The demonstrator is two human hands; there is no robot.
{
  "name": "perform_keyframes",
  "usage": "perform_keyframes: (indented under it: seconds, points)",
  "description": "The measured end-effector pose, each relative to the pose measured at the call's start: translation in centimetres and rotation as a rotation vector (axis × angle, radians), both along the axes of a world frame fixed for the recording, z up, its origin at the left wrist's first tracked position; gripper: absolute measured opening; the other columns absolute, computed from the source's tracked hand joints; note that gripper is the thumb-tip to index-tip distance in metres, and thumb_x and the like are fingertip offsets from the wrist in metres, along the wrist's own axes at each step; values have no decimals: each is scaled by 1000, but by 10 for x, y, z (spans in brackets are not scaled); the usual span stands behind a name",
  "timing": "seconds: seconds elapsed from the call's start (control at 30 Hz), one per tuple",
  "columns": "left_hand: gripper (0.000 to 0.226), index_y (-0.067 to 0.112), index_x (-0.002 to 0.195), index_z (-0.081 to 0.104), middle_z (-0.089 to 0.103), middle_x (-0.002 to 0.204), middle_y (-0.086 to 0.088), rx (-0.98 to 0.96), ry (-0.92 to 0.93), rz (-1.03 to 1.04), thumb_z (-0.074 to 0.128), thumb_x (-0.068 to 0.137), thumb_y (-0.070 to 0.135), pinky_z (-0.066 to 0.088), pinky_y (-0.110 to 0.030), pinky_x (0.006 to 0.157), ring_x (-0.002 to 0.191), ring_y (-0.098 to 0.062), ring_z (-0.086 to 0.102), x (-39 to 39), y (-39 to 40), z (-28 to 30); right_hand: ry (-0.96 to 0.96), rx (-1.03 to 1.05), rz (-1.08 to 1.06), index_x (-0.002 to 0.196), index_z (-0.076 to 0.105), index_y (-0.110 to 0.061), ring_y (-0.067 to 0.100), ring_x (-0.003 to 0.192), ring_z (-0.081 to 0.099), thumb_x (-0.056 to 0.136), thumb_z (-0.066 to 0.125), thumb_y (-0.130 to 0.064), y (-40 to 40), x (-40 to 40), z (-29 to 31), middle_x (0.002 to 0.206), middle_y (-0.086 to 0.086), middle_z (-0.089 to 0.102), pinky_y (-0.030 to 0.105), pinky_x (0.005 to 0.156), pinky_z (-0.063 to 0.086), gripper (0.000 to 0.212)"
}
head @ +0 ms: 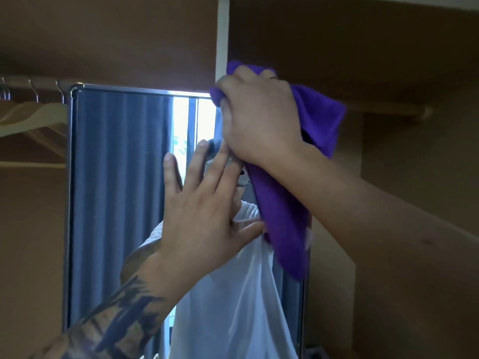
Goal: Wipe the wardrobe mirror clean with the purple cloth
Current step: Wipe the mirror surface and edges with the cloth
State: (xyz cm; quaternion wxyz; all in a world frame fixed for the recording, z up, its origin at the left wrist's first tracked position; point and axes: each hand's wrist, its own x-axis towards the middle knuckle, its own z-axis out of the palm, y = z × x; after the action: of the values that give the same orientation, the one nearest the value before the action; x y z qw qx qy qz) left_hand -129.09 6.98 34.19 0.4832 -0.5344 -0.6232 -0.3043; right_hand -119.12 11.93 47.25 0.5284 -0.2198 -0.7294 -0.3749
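Note:
The wardrobe mirror [116, 193] is tall with a thin metal frame and stands in the middle of the view. It reflects blue curtains, a bright window and a person in a white shirt. My right hand [256, 117] grips the purple cloth [282, 221] at the mirror's upper right corner, and the cloth hangs down along the right side of the glass. My left hand [204, 203], fingers spread, rests flat on the glass just below and left of the right hand. The mirror's top right corner is hidden by hand and cloth.
Brown wardrobe panels surround the mirror. A white vertical divider [222, 35] rises above its top right corner. Wooden hangers [33, 117] hang from a rail at the left, over a shelf. Another rail [399, 110] runs at the right.

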Motion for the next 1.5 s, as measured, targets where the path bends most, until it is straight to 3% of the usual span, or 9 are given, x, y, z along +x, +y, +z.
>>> perform_keyframes:
  seconds: [0.1, 0.3, 0.57, 0.73, 0.83, 0.93, 1.13, 1.23, 1.5]
  points:
    - [83, 20, 155, 42, 36, 165, 2, 48, 1, -42, 46, 83, 61, 12, -68, 121, 155, -31, 22, 0, 1, -1, -4, 24, -10, 133, 58, -25, 29, 117, 55, 102, 46, -26, 0, -1, 1, 129, 1, 60, 41, 91, 41, 33]
    - [108, 23, 161, 32, 27, 169, 0, 30, 50, 1, 41, 77, 90, 11, -67, 123, 158, -28, 18, -6, 3, -2, -88, -19, 40, 140, 56, -23, 28, 120, 54, 107, 40, -32, 12, 27, 6, 134, 4, 59, 45, 97, 43, 38]
    - [102, 23, 161, 33, 26, 170, 0, 51, 130, 16, 45, 83, 87, 15, -66, 122, 159, -27, 18, -17, 2, -9, 160, 46, -10, 128, 62, -16, 34, 102, 57, 102, 42, -29, 40, 37, -13, 116, 10, 63, 47, 88, 43, 34]
    - [69, 30, 145, 56, 46, 159, 6, 98, 176, -38, 52, 91, 72, 26, -52, 114, 149, -20, 40, -27, -16, 7, 258, 63, 42, 126, 64, -14, 31, 103, 57, 103, 43, -25, 43, 28, -21, 114, 10, 64, 44, 95, 40, 33]
    - [52, 36, 137, 56, 51, 153, 7, 216, 22, -55, 54, 94, 64, 27, -52, 112, 146, -20, 41, -43, -35, 21, 236, 70, 112, 131, 62, -13, 31, 113, 57, 104, 42, -24, 47, 29, -28, 121, 10, 64, 46, 110, 36, 35]
    - [59, 39, 145, 47, 38, 161, 1, 360, -182, 13, 50, 92, 63, 24, -58, 118, 151, -26, 30, -71, -54, 27, 215, 40, 116, 148, 51, -13, 35, 138, 46, 105, 41, -24, 49, 32, -42, 146, 11, 55, 49, 125, 22, 45]
    - [75, 42, 159, 22, 13, 172, 10, 291, -378, -86, 54, 95, 65, 42, -50, 114, 154, -23, 30, -111, -65, 9, 106, -101, 51, 162, 19, -18, 37, 154, 24, 101, 40, -35, 57, 22, -65, 169, 8, 23, 56, 126, 13, 67]
    - [77, 43, 161, 15, 6, 172, 17, 257, -379, -40, 47, 96, 71, 48, -50, 107, 149, -28, 39, -114, -65, 5, 131, -85, 36, 160, 27, -14, 40, 151, 26, 97, 40, -31, 45, 18, -74, 166, 11, 29, 53, 124, 16, 67]
    - [78, 37, 162, 19, 9, 173, 9, 255, -369, -84, 44, 96, 72, 41, -50, 114, 150, -32, 36, -117, -65, 5, 115, -156, 89, 160, 32, -14, 40, 151, 25, 88, 54, -28, 19, 18, -83, 166, 9, 32, 55, 124, 22, 77]
